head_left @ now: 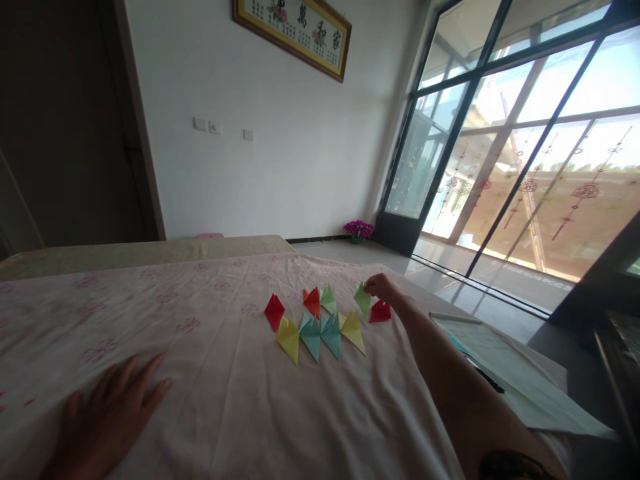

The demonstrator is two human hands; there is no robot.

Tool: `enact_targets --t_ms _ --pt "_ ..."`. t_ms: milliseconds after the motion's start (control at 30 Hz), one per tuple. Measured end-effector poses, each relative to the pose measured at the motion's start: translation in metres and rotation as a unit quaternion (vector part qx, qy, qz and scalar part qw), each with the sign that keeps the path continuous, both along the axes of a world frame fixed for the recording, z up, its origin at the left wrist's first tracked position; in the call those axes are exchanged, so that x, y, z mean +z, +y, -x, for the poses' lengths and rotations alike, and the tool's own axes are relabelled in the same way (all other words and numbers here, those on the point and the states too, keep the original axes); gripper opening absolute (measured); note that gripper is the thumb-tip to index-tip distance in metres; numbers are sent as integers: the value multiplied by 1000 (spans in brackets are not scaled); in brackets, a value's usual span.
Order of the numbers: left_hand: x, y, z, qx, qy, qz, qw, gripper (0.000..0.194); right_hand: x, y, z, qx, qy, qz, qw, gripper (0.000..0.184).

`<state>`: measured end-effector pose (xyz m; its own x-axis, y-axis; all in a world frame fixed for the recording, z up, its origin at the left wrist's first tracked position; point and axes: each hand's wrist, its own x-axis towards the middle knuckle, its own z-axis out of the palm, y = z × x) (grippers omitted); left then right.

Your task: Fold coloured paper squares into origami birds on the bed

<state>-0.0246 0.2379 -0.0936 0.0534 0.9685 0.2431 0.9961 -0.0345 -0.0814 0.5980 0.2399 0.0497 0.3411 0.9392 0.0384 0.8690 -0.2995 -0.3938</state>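
My left hand [113, 407] lies flat on the pink-patterned bed sheet, fingers spread, holding nothing. Farther off, my right hand [383, 287] pinches a light green folded paper piece [362, 300] by its upper right edge. Just below that hand is a red folded paper piece [381, 311]. In front lie a yellow folded piece [289, 340], two teal ones side by side [311, 335] and another yellow one [353, 330]. Behind them are a red piece [275, 311], an orange-red piece [312, 302] and a pale green one [328, 299].
On the right edge of the sheet [210, 320] lies a pale sheet-like pad [520, 373] with a dark pen [485, 373] on it. A pot of magenta flowers [359, 230] stands on the floor by the glass door [430, 153].
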Motion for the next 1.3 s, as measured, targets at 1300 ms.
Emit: enact_targets --t_ms 1300 --pt "23 -13 -6 -53 -70 -3 996 55 -16 -40 42 114 159 29 980 34"
